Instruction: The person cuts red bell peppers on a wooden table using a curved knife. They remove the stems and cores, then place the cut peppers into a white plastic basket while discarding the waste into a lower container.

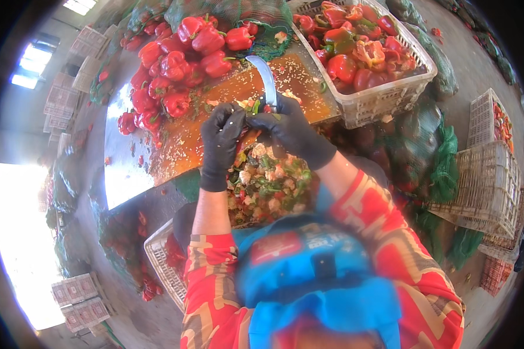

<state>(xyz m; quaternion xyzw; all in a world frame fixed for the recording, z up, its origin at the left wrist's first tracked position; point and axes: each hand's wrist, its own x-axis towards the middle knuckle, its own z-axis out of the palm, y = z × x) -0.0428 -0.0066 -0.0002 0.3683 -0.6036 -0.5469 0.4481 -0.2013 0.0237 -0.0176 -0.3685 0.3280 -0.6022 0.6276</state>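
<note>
My right hand (290, 128), in a black glove, grips a knife with a curved blade (266, 78) that points up and away. My left hand (222, 141), also gloved in black, is curled beside it, the fingertips of both hands nearly meeting. A piece of red pepper (249, 138) shows between them, partly hidden by the fingers. Directly below lies a heap of pepper cores and green stems (270, 179) in front of my body. Whole red bell peppers (174, 67) are piled on the seed-strewn table (185, 146) beyond my left hand.
A white plastic crate (386, 94) of cut peppers stands at the table's right end. Green mesh sacks (412, 144) lie to the right, near stacked crates (484, 183). Another crate (159, 248) sits low at my left. Cartons (81, 301) stand farther left.
</note>
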